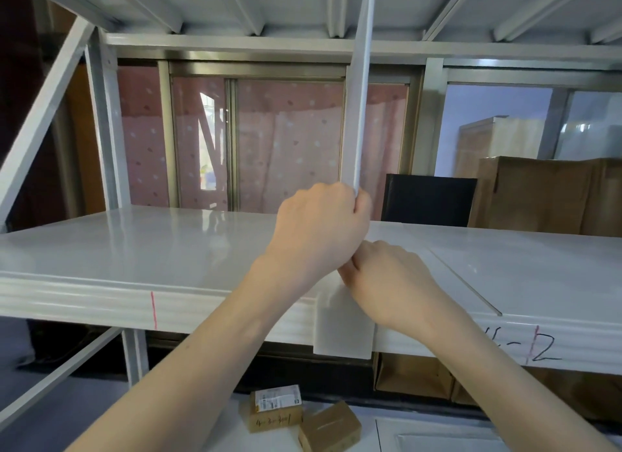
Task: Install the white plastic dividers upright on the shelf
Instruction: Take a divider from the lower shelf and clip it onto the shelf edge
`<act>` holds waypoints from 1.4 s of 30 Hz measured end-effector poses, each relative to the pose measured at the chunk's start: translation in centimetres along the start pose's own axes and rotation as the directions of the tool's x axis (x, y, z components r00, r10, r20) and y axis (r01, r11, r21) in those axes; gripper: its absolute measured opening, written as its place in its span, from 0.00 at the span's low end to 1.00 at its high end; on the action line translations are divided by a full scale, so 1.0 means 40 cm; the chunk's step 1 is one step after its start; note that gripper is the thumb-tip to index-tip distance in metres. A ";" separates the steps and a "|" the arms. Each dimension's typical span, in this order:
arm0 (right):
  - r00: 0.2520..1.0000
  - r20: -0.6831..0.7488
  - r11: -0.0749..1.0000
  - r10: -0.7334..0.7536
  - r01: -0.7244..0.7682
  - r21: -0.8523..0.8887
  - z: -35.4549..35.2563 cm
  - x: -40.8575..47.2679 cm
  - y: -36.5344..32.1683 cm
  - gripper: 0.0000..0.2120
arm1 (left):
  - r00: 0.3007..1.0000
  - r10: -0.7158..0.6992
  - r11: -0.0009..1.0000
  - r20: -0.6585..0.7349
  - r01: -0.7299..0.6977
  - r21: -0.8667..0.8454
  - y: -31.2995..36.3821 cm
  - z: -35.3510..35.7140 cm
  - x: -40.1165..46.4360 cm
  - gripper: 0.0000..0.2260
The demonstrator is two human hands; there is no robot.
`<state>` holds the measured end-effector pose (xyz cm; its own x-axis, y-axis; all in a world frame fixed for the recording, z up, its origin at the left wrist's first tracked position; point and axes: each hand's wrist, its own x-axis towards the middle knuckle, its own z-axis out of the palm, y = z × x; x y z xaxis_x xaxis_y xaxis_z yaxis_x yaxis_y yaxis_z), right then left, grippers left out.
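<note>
A storeroom or small warehouse: white metal racking fills the frame, its front edge hand-marked with a location code at lower right; taped cardboard parcels with shipping labels lie at the bottom centre, and larger brown cartons are stacked at middle right

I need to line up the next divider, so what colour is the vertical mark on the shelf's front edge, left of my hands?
Red vertical mark, on the head view.

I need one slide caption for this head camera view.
Both hands hold a white divider upright at the shelf front edge.
</note>
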<state>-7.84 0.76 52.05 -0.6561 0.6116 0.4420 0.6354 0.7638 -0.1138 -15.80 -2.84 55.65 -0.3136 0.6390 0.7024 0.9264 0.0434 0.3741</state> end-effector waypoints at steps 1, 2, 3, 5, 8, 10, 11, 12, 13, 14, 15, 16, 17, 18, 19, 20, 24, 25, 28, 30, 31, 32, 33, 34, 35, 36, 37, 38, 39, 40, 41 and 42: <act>1.000 0.005 1.000 -0.007 0.007 -0.004 0.000 0.003 0.002 0.10 | 1.000 0.001 1.000 0.003 -0.001 0.002 -0.001 0.001 0.002 0.21; 1.000 0.013 1.000 -0.017 0.017 -0.012 0.000 0.005 0.005 0.10 | 1.000 0.003 1.000 0.003 -0.003 0.006 -0.002 0.003 0.004 0.21; 0.999 0.019 0.999 -0.028 0.028 -0.017 0.001 0.005 0.008 0.10 | 1.000 0.004 1.000 0.006 -0.004 0.011 -0.003 0.004 0.005 0.21; 0.999 0.013 0.999 -0.041 0.041 0.007 0.000 0.005 0.010 0.06 | 1.000 0.001 1.000 0.010 -0.001 0.018 -0.003 0.005 0.006 0.21; 0.999 0.027 0.999 -0.043 0.044 0.000 -0.004 0.007 0.010 0.07 | 1.000 0.017 0.999 0.006 -0.018 0.041 -0.005 0.006 0.008 0.21; 0.999 0.026 1.000 -0.029 0.029 0.002 -0.006 0.002 0.008 0.10 | 0.999 0.036 0.998 0.002 -0.036 0.058 -0.012 0.006 0.009 0.20; 1.000 0.017 1.000 -0.026 0.026 0.006 -0.005 0.001 0.008 0.11 | 0.999 0.048 0.997 -0.001 -0.048 0.067 -0.015 0.007 0.010 0.20; 0.999 0.018 0.999 -0.033 0.034 -0.017 -0.004 -0.004 0.006 0.13 | 0.998 0.061 0.995 0.001 -0.061 0.078 -0.016 0.005 0.009 0.19; 1.000 0.017 1.000 -0.024 0.024 -0.013 -0.003 -0.006 0.007 0.17 | 0.997 0.075 0.993 0.002 -0.074 0.094 -0.018 0.005 0.009 0.19; 1.000 0.013 1.000 -0.006 0.006 0.010 -0.003 -0.011 0.008 0.22 | 0.996 0.084 0.991 -0.002 -0.083 0.101 -0.021 0.004 0.005 0.19; 1.000 0.001 0.999 0.016 -0.016 0.050 -0.002 -0.016 0.012 0.25 | 0.995 0.094 0.991 -0.010 -0.093 0.097 -0.025 0.002 -0.003 0.21; 1.000 -0.017 0.997 0.019 -0.017 0.079 0.001 -0.021 0.017 0.27 | 0.994 0.107 0.991 -0.019 -0.105 0.082 -0.032 0.000 -0.015 0.22; 0.999 -0.032 0.995 0.010 -0.007 0.100 0.003 -0.028 0.024 0.26 | 0.992 0.126 0.991 -0.031 -0.124 0.053 -0.040 -0.004 -0.032 0.23; 0.999 -0.039 0.992 0.000 0.005 0.130 0.004 -0.035 0.030 0.24 | 0.988 0.148 0.989 -0.032 -0.148 0.014 -0.052 -0.007 -0.050 0.23; 0.999 -0.041 0.985 -0.010 0.017 0.169 0.003 -0.044 0.038 0.21 | 0.986 0.168 0.985 -0.018 -0.168 -0.037 -0.066 -0.012 -0.066 0.22; 0.999 -0.038 0.977 -0.024 0.032 0.213 0.003 -0.051 0.047 0.18 | 0.983 0.182 0.979 0.007 -0.180 -0.091 -0.081 -0.017 -0.082 0.20; 0.996 -0.034 0.939 -0.085 0.091 0.331 0.005 -0.069 0.090 0.11 | 0.968 0.197 0.960 0.155 -0.159 -0.229 -0.147 -0.016 -0.118 0.13; 0.995 -0.037 0.932 -0.094 0.101 0.348 0.006 -0.073 0.097 0.10 | 0.961 0.195 0.963 0.195 -0.150 -0.225 -0.160 -0.011 -0.125 0.13; 0.992 -0.032 0.923 -0.119 0.123 0.365 0.008 -0.080 0.106 0.11 | 0.950 0.177 0.973 0.258 -0.130 -0.189 -0.182 0.005 -0.140 0.15; 0.991 -0.033 0.915 -0.133 0.136 0.379 0.009 -0.078 0.106 0.11 | 0.947 0.180 0.973 0.267 -0.132 -0.187 -0.180 0.014 -0.144 0.15; 0.990 -0.035 0.910 -0.139 0.141 0.389 0.008 -0.077 0.105 0.10 | 0.945 0.183 0.973 0.271 -0.134 -0.188 -0.175 0.019 -0.146 0.14; 0.989 -0.039 0.906 -0.144 0.148 0.396 0.006 -0.075 0.105 0.09 | 0.944 0.182 0.973 0.275 -0.132 -0.191 -0.168 0.023 -0.146 0.14; 0.988 -0.041 0.903 -0.152 0.156 0.400 0.005 -0.073 0.105 0.09 | 0.945 0.178 0.973 0.276 -0.127 -0.193 -0.163 0.026 -0.146 0.14; 0.986 -0.041 0.900 -0.163 0.165 0.404 0.003 -0.071 0.106 0.09 | 0.947 0.170 0.974 0.274 -0.118 -0.196 -0.158 0.027 -0.144 0.15; 0.984 -0.040 0.897 -0.173 0.175 0.407 0.003 -0.069 0.107 0.09 | 0.950 0.155 0.974 0.271 -0.102 -0.202 -0.156 0.028 -0.143 0.14; 0.983 -0.040 0.894 -0.181 0.182 0.410 0.004 -0.065 0.109 0.09 | 0.954 0.139 0.973 0.264 -0.081 -0.217 -0.157 0.028 -0.141 0.14; 0.982 -0.043 0.891 -0.186 0.187 0.415 0.004 -0.062 0.110 0.09 | 0.959 0.122 0.970 0.255 -0.061 -0.235 -0.158 0.027 -0.140 0.13; 0.981 -0.047 0.886 -0.189 0.191 0.422 0.005 -0.060 0.110 0.08 | 0.963 0.108 0.967 0.246 -0.045 -0.249 -0.160 0.027 -0.141 0.12; 0.980 -0.052 0.881 -0.193 0.196 0.431 0.006 -0.057 0.110 0.08 | 0.966 0.098 0.965 0.238 -0.034 -0.258 -0.162 0.026 -0.141 0.11; 0.979 -0.057 0.875 -0.196 0.200 0.441 0.008 -0.055 0.110 0.07 | 0.968 0.091 0.963 0.235 -0.026 -0.268 -0.163 0.027 -0.141 0.11; 0.979 -0.061 0.869 -0.196 0.202 0.451 0.010 -0.052 0.109 0.07 | 0.968 0.088 0.959 0.236 -0.018 -0.283 -0.163 0.028 -0.141 0.10; 0.979 -0.066 0.865 -0.193 0.202 0.459 0.013 -0.052 0.109 0.06 | 0.967 0.087 0.954 0.239 -0.011 -0.300 -0.164 0.028 -0.142 0.09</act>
<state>-3.90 2.91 50.18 -0.7384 0.4374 0.5133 0.2300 0.8789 -0.4180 -19.85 -5.88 48.54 -0.1733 0.8053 0.5670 0.8247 -0.1961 0.5305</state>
